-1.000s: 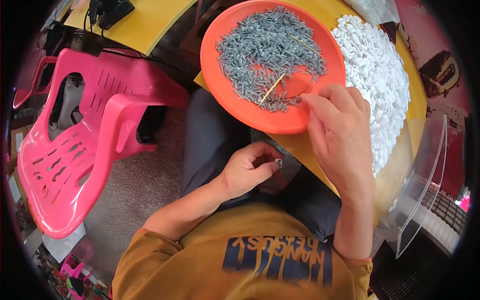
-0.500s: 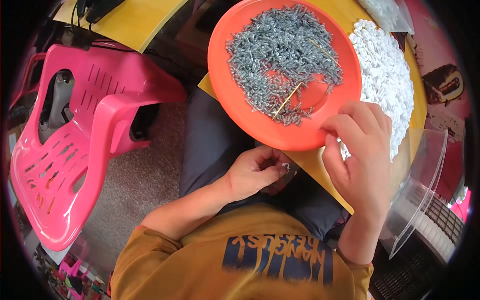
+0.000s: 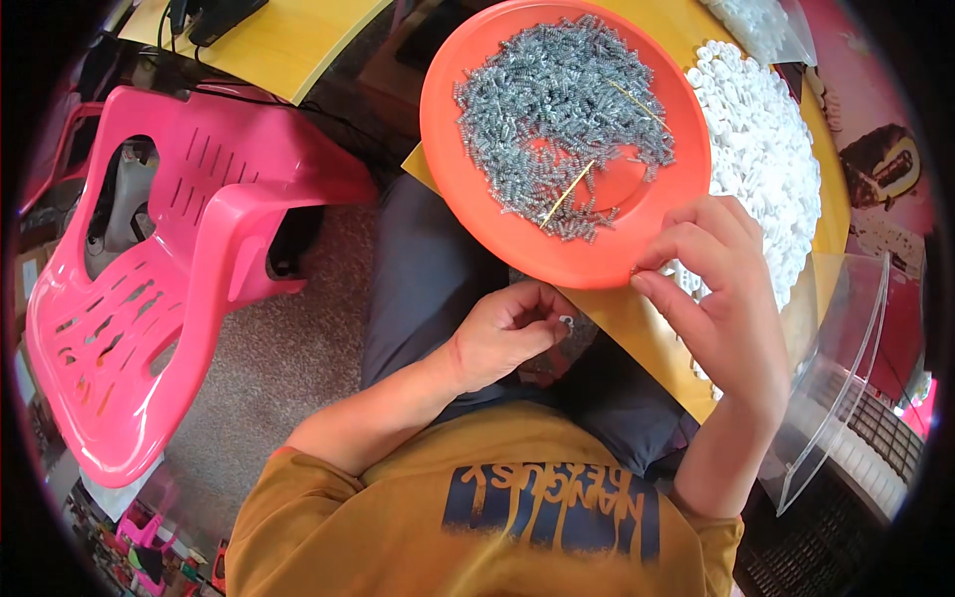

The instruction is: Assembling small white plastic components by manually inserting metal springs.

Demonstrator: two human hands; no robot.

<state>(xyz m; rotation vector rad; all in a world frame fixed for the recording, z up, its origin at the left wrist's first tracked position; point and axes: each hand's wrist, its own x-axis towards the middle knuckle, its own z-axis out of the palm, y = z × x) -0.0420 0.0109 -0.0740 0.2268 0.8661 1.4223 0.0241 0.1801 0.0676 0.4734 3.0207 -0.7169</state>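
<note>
My left hand (image 3: 507, 336) is closed in a pinch on a small white plastic piece (image 3: 567, 320), which pokes out past the thumb, just below the plate's near edge. At the lower right rim of the orange plate (image 3: 557, 261), my right hand (image 3: 721, 298) pinches with thumb and index finger. A tiny dark thing seems to show at those fingertips, too small to name. A large heap of small metal springs (image 3: 557, 90) fills much of the plate, with two thin yellowish sticks (image 3: 567, 194) lying among them.
A big pile of small white plastic pieces (image 3: 761, 169) lies on the yellow table (image 3: 647, 348), right of the plate. Clear plastic sheeting or a bin (image 3: 826, 368) stands at the table's right edge. A pink plastic chair (image 3: 224, 229) is on the left.
My right thumb and index finger have come together by the plate's rim. The left hand still holds the white piece, almost unmoved. The view has shifted slightly.
</note>
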